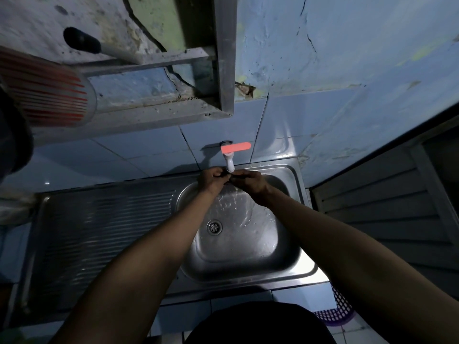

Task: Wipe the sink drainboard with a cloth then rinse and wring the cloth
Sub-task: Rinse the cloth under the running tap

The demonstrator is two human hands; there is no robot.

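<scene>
My left hand (211, 180) and my right hand (250, 182) meet under the white tap (229, 163) with its orange lever (236, 147), at the far rim of the steel sink basin (288, 254). Both hands curl around a small dark cloth (229, 178), which is mostly hidden between the fingers. Water runs down the basin's back wall toward the drain (214, 227). The ribbed drainboard (99, 234) lies to the left of the basin, dark and unlit.
A metal shelf frame (223, 70) hangs on the cracked blue wall above the tap. A red-striped round object (49, 95) sits at upper left. A louvred door (387, 209) stands right of the sink, with a purple basket (340, 309) below it.
</scene>
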